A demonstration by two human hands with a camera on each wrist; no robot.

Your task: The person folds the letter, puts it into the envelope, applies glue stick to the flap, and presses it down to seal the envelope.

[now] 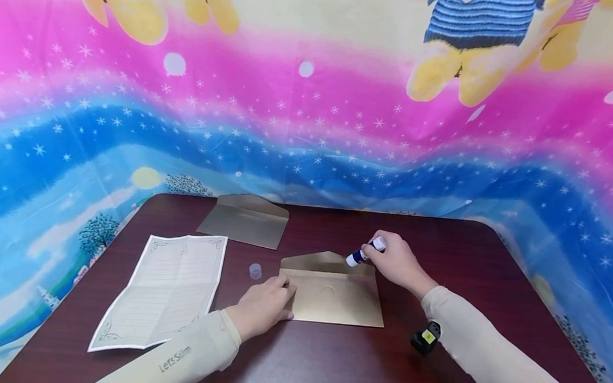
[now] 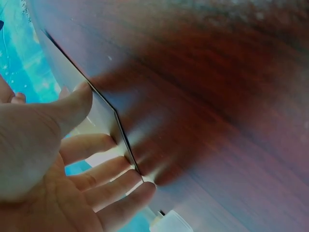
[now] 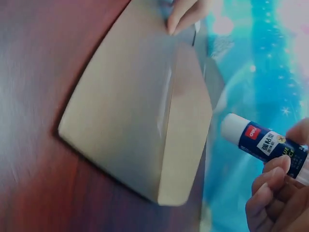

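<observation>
A gold envelope (image 1: 338,300) lies on the table with its flap (image 1: 329,263) unfolded away from the person. At its left edge rests my left hand (image 1: 263,306), the fingers (image 2: 108,145) touching the paper. My right hand (image 1: 398,263) pinches a dark blue and white glue stick (image 3: 268,145) between thumb and fingers. In the head view the stick is tilted, its white lower end over the right part of the flap. From the right wrist view, that end appears apart from the paper. A small translucent cap (image 1: 255,271) stands left of the envelope.
A creased, lined letter sheet (image 1: 176,289) with a decorated border lies on the left, partly under the left forearm. Behind it is a second envelope (image 1: 244,226), its flap unfolded. The dark red table (image 1: 318,365) meets a printed cloth (image 1: 310,128) at the back.
</observation>
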